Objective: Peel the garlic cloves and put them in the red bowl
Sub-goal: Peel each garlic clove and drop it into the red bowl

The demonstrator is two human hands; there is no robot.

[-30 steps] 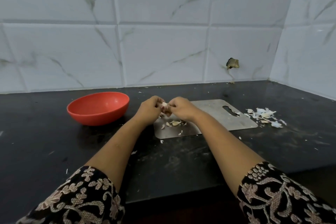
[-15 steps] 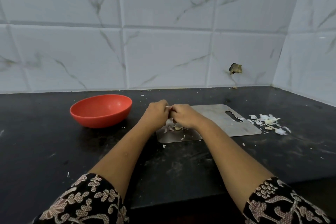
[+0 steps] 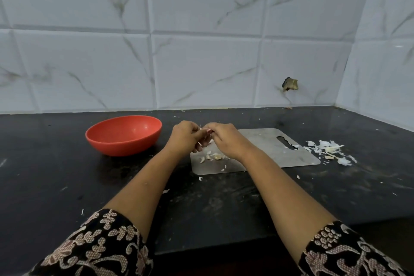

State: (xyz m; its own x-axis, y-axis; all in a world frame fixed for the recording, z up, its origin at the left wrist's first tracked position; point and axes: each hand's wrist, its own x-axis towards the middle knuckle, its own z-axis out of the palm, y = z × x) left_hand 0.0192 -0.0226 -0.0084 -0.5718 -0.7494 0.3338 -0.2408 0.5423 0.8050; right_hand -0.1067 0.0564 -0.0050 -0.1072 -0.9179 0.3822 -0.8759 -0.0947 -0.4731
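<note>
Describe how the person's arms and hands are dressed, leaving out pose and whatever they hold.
Both forearms are bare from the sleeve edges down, and the left hand and right hand wear no gloves. No rings, bracelets or watch are visible. The left sleeve and right sleeve are black fabric printed with a pale cream and pinkish floral, leafy pattern.

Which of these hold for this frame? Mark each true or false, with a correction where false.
1. The red plastic bowl sits left of the grey metal cutting board. True.
2. Both hands are together above the board's left end, the left hand and right hand pinching a small garlic clove. True.
3. The pile of white garlic skins lies inside the bowl. False: it lies on the black countertop, right of the board.
4. The board is bare. False: a few small garlic pieces lie on it near the hands.
</note>
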